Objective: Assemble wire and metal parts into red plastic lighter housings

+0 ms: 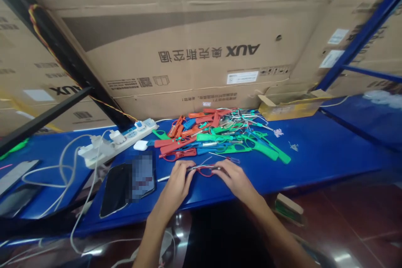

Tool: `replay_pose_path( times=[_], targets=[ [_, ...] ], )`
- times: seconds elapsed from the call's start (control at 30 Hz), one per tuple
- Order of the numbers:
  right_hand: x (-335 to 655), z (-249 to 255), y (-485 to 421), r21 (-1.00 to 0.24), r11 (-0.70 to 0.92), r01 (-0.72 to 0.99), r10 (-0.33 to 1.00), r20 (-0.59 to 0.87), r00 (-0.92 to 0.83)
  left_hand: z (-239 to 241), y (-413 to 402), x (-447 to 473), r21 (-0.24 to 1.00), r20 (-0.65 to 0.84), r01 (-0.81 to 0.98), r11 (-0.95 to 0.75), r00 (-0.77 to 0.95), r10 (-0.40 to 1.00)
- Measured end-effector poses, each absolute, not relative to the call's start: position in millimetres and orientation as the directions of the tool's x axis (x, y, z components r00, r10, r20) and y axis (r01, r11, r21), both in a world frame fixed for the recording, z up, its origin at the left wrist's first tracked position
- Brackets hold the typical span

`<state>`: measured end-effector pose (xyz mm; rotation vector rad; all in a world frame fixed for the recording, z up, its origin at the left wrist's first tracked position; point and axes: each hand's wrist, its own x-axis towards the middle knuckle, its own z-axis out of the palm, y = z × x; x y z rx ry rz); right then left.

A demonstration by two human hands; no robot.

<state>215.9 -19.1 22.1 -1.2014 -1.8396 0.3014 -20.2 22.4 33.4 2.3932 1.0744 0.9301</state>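
Both hands hold a red long-nosed lighter (205,172) just above the blue table. My left hand (179,180) pinches its left part, and a thin metal tube (163,179) sticks out to the left of that hand. My right hand (234,176) grips the right end between thumb and fingers. A thin wire or rod shows between the hands; its exact kind is unclear. Just behind the right hand lies a small screwdriver (235,160) with a clear handle. Beyond the hands spreads a pile of red, orange, blue and green lighter casings (210,137) with metal tubes and wires among them.
A tablet (114,188) lies at left, near a white power strip (132,136) with plugs and loose cables. A white earbud case (140,145) sits beside it. An open cardboard box (289,109) stands back right; large cartons (194,29) wall off the back.
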Motion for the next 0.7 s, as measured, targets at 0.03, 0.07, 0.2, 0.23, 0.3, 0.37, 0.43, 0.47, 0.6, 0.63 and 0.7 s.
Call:
replay_pose_path(
  times=[0.03, 0.07, 0.2, 0.23, 0.3, 0.37, 0.43, 0.47, 0.6, 0.63, 0.7],
  targets=[
    [215.9, 23.6, -19.3, -0.61, 0.501, 0.614, 0.83, 0.54, -0.14, 32.5, 22.9, -20.6, 0.547, 0.419, 0.53, -0.648, 0.497, 0.76],
    [215.7, 25.1, -19.4, -0.608, 0.502, 0.615, 0.831, 0.536, -0.148, 31.8, 23.4, -20.9, 0.539, 0.418, 0.54, -0.647, 0.495, 0.762],
    [215.3, 29.1, -18.7, -0.589, 0.479, 0.65, 0.849, 0.498, -0.175, 29.6, 25.3, -21.0, 0.517, 0.438, 0.568, -0.64, 0.467, 0.768],
    [215.5, 28.9, -18.4, -0.58, 0.468, 0.667, 0.855, 0.487, -0.178, 29.0, 25.5, -20.8, 0.525, 0.444, 0.562, -0.639, 0.46, 0.769],
    [216.4, 27.2, -17.6, -0.558, 0.449, 0.698, 0.862, 0.475, -0.175, 27.5, 25.2, -20.1, 0.552, 0.451, 0.548, -0.628, 0.437, 0.778],
    [217.9, 24.6, -16.8, -0.54, 0.45, 0.711, 0.855, 0.49, -0.169, 26.1, 24.0, -19.3, 0.592, 0.439, 0.544, -0.595, 0.402, 0.804],
    [219.5, 22.5, -16.2, -0.526, 0.454, 0.719, 0.847, 0.504, -0.167, 25.8, 22.2, -18.6, 0.633, 0.413, 0.535, -0.559, 0.378, 0.829],
    [220.2, 21.8, -16.0, -0.523, 0.454, 0.721, 0.846, 0.508, -0.164, 26.2, 21.5, -18.3, 0.65, 0.401, 0.526, -0.548, 0.375, 0.836],
    [222.2, 20.3, -15.9, -0.542, 0.429, 0.723, 0.857, 0.498, -0.135, 31.5, 22.3, -17.9, 0.668, 0.398, 0.492, -0.558, 0.397, 0.827],
    [222.4, 19.9, -16.2, -0.544, 0.423, 0.725, 0.86, 0.493, -0.131, 33.1, 23.6, -18.0, 0.66, 0.399, 0.497, -0.563, 0.403, 0.824],
    [222.7, 19.2, -16.8, -0.541, 0.41, 0.735, 0.868, 0.478, -0.132, 35.9, 27.1, -17.9, 0.633, 0.388, 0.531, -0.564, 0.413, 0.824]
  ],
)
